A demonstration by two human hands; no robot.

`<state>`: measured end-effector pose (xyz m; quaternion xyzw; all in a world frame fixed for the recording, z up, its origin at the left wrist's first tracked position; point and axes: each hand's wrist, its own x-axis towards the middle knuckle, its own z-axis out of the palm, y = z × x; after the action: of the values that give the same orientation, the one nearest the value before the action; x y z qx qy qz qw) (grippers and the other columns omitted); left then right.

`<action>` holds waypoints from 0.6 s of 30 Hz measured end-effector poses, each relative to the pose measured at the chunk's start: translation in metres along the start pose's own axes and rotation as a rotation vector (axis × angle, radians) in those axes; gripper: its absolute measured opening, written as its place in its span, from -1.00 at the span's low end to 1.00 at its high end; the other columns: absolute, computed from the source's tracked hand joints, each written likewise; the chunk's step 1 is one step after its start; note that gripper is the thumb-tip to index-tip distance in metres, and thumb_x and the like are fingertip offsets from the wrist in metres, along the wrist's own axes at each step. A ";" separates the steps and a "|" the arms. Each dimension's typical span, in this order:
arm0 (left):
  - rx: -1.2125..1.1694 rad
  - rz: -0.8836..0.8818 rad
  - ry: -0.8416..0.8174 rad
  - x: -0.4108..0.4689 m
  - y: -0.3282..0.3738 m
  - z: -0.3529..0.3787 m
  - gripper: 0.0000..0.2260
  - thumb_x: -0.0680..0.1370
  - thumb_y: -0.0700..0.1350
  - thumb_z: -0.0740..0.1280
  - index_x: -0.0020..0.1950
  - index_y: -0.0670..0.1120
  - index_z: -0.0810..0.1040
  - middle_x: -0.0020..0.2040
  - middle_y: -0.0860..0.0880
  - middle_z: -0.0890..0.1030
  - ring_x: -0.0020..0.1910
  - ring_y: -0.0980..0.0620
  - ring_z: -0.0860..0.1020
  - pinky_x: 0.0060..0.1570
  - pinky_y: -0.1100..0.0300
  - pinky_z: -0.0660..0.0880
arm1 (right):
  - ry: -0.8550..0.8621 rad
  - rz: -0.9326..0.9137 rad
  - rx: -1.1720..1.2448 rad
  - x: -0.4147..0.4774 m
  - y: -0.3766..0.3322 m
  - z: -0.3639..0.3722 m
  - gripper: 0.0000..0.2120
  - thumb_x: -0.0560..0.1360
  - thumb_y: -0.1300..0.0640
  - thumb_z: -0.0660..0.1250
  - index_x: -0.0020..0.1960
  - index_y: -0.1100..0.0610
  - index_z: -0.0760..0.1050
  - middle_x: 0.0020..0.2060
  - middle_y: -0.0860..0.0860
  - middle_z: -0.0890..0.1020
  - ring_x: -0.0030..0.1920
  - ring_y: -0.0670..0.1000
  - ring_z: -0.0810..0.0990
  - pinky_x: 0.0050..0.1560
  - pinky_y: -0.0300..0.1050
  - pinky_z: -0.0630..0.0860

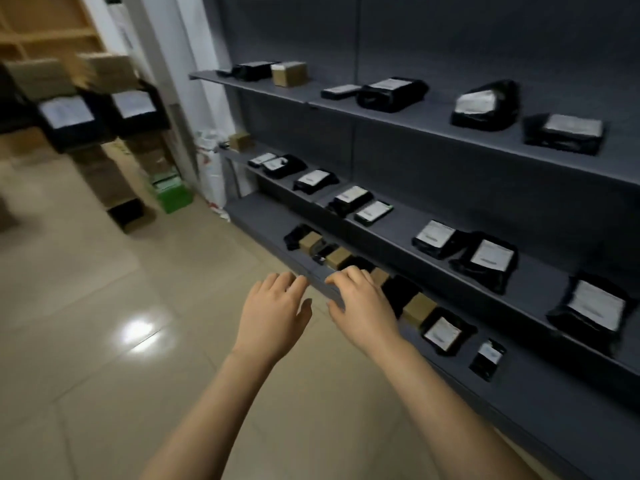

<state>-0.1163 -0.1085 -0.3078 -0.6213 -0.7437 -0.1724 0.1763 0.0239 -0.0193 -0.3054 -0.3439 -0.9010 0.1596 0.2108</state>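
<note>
Both hands empty, fingers loosely spread. Right hand (360, 303) is over the front edge of the bottom shelf (256, 216). Left hand (277, 306) is just off that edge, above the floor (104, 271). Likely target is the small brown box (380, 276), on the shelf just past the right fingertips, in a row running along the edge. Right hand is nearer.

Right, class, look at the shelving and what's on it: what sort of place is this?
Probably a parcel storeroom or pick-up point: grey shelves hold black mailer bags with white labels and small cardboard boxes, and more cartons are stacked on the floor.
</note>
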 end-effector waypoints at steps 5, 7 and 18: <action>0.053 -0.132 0.024 -0.001 -0.092 -0.008 -0.74 0.36 -0.11 0.53 -0.02 -0.10 0.59 -0.16 -0.05 0.58 -0.21 -0.11 0.56 -0.27 0.09 0.48 | -0.065 -0.126 0.012 0.073 -0.055 0.046 -0.69 0.56 0.13 0.30 0.30 0.05 0.44 0.21 -0.03 0.47 0.26 0.00 0.41 0.25 -0.10 0.39; 0.088 -0.181 0.033 0.004 -0.125 -0.007 -0.74 0.36 -0.10 0.53 -0.02 -0.10 0.58 -0.15 -0.04 0.58 -0.21 -0.11 0.55 -0.27 0.09 0.48 | -0.091 -0.166 0.019 0.104 -0.070 0.065 -0.69 0.56 0.13 0.30 0.29 0.04 0.43 0.22 -0.04 0.46 0.26 -0.01 0.40 0.24 -0.11 0.39; 0.222 -0.353 0.015 0.114 -0.299 0.047 -0.72 0.35 -0.09 0.53 0.00 -0.09 0.57 -0.13 -0.06 0.58 -0.19 -0.13 0.55 -0.25 0.08 0.47 | -0.192 -0.350 0.060 0.328 -0.111 0.164 -0.70 0.55 0.14 0.30 0.28 0.04 0.44 0.21 -0.03 0.47 0.25 0.01 0.41 0.22 -0.12 0.37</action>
<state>-0.4323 -0.0384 -0.3055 -0.4567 -0.8543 -0.1220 0.2162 -0.3386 0.1038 -0.3098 -0.1589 -0.9578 0.1793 0.1585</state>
